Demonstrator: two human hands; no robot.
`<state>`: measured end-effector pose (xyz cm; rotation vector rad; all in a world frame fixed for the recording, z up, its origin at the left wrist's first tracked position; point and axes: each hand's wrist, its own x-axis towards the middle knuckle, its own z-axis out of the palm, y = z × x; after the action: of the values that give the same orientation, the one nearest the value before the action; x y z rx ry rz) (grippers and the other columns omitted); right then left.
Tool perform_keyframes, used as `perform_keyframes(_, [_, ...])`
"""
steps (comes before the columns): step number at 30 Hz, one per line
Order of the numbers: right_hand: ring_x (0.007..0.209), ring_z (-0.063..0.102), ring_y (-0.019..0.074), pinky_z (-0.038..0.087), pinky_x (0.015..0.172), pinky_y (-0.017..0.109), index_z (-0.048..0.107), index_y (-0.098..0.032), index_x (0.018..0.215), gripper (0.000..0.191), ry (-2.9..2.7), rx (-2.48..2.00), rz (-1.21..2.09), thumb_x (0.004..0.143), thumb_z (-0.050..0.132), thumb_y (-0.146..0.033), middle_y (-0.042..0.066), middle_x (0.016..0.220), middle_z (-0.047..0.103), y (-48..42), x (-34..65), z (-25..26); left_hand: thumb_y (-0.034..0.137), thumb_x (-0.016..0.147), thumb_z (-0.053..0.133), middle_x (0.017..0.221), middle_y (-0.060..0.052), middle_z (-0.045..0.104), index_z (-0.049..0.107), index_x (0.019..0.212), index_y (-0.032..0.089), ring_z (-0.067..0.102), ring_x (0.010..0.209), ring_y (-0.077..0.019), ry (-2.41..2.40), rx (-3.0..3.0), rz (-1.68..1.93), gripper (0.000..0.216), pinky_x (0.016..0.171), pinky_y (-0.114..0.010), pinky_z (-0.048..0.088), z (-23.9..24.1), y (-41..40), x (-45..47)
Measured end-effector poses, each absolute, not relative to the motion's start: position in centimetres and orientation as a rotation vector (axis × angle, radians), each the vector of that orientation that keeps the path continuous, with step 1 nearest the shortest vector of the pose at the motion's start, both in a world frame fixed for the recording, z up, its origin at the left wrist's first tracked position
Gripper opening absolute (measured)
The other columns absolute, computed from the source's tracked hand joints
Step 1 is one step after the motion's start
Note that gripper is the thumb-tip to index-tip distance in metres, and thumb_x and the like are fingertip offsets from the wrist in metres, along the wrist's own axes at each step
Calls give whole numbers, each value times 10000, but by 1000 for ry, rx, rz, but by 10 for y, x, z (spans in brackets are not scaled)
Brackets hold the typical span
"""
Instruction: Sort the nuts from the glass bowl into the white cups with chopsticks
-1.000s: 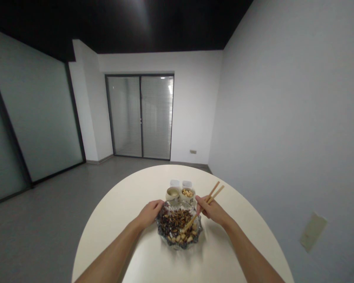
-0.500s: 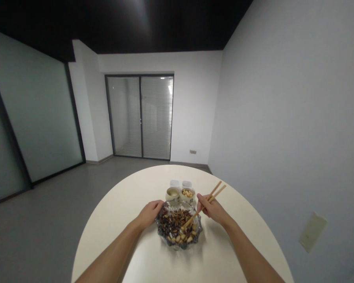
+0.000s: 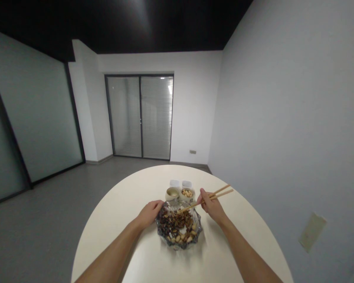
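A scalloped clear glass bowl (image 3: 199, 232) holds a mix of dark seeds, brown striped seeds (image 3: 187, 221) and pale-shelled nuts (image 3: 178, 238) gathered at its near side. My left hand (image 3: 150, 211) rests at the bowl's left rim, fingers closed over the edge. In my right hand (image 3: 211, 206) is a pair of wooden chopsticks (image 3: 221, 191), held at a low slant. Their tips reach into the far part of the bowl, among the seeds; whether anything is pinched between them is too small to tell.
Behind the bowl stand two small cups: a pale cup (image 3: 172, 193) on the left and a cup of light nuts (image 3: 187, 193) on the right. Two white dishes (image 3: 174, 183) lie beyond them. All are on a round cream table (image 3: 118, 204); a wall (image 3: 283, 137) is to the right.
My right hand has tilted the chopsticks flatter, moving their tips from the bowl's middle toward its far side. My left hand has stayed on the rim.
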<state>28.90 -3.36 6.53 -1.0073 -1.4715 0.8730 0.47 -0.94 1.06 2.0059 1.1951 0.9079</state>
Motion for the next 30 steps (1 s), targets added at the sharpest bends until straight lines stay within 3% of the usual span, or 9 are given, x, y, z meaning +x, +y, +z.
perform_keyframes(19, [355, 332, 111, 254, 372, 251, 663, -183, 598, 720, -1260, -1044, 551, 855, 413, -807, -43, 372, 355, -33, 266, 63, 567, 955, 356, 989, -51, 758, 737, 922, 187, 638, 956, -234, 1191, 1984, 926, 540, 868, -284, 461, 14, -12, 7])
perform_keyframes(30, [423, 427, 135, 361, 460, 261, 710, -179, 669, 693, -1385, -1053, 595, 875, 426, -776, -27, 420, 438, -28, 260, 55, 556, 957, 344, 936, -57, 742, 712, 877, 173, 631, 920, -230, 1217, 2002, 906, 537, 839, -288, 460, 18, -14, 9])
